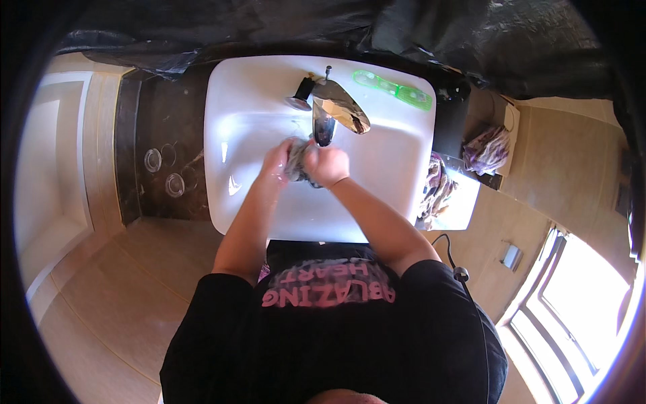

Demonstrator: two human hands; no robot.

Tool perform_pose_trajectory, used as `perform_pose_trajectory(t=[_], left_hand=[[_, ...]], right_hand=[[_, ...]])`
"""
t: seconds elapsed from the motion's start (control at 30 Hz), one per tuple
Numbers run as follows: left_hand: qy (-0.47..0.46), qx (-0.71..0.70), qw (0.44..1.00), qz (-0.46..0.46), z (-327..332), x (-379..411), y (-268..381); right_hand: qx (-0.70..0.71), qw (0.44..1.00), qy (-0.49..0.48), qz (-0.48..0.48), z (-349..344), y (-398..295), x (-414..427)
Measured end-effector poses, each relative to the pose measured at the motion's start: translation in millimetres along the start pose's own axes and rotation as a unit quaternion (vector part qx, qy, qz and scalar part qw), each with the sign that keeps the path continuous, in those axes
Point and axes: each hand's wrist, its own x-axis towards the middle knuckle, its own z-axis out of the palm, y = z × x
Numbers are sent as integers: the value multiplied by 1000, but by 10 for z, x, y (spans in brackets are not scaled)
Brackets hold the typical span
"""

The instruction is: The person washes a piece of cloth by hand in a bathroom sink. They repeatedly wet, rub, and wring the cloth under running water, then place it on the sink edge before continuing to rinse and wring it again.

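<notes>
Over the bowl of a white washbasin (393,156), my left hand (277,159) and my right hand (328,164) grip a wet, bunched grey cloth (299,164) between them. The hands are slightly blurred. They are just below the spout of a shiny metal faucet (324,123), whose broad lever leans to the right. Water shines on my left hand. A dark round-based stopper or fitting (301,95) is beside the faucet on its left. The undersides of the fingers are hidden.
A green translucent brush or holder (392,90) lies on the basin's back right rim. Crumpled patterned cloths (438,189) hang or lie to the right, with another purplish cloth (487,150) farther off. Round glass pieces (175,185) are on the dark counter at left. Black plastic sheeting (303,25) spans the far side.
</notes>
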Motion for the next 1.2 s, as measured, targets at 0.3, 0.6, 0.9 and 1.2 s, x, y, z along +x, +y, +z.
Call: perform_pose_trajectory(t=[0.3, 0.6, 0.9, 1.2], left_hand=[[214, -10, 974, 69, -122, -207, 58], [-283, -202, 937, -18, -345, 141, -31], [-175, -117, 976, 59, -539, 431, -550], [164, 607, 648, 429, -57, -363, 224]], right_hand=[[36, 990, 124, 54, -56, 479, 4], [244, 962, -27, -115, -197, -858, -409], [85, 991, 52, -87, 31, -283, -261], [113, 951, 264, 114, -207, 721, -53]])
